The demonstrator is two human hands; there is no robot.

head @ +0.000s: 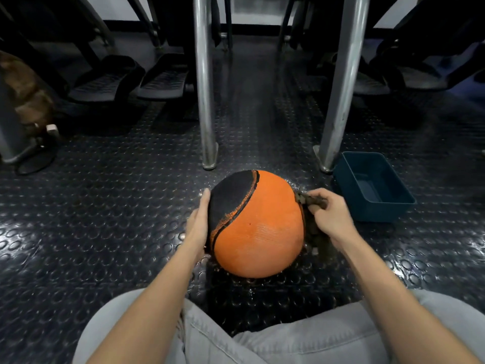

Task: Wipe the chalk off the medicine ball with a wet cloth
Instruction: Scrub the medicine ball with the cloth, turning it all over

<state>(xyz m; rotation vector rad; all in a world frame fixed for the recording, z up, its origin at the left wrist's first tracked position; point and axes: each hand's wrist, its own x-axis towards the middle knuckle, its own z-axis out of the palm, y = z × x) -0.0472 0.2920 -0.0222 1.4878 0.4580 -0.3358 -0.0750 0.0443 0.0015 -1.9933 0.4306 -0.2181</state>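
Observation:
An orange and black medicine ball sits on the studded rubber floor in front of my knees. My left hand lies flat against its left, black side with straight fingers. My right hand grips a dark grey-brown cloth and holds it against the ball's right side. Part of the cloth hangs down behind the ball and under my hand. The floor around the ball looks wet.
A dark blue plastic tub with a little water stands to the right of the ball. Two metal legs of gym equipment rise just behind it. Black machine pedals lie further back left.

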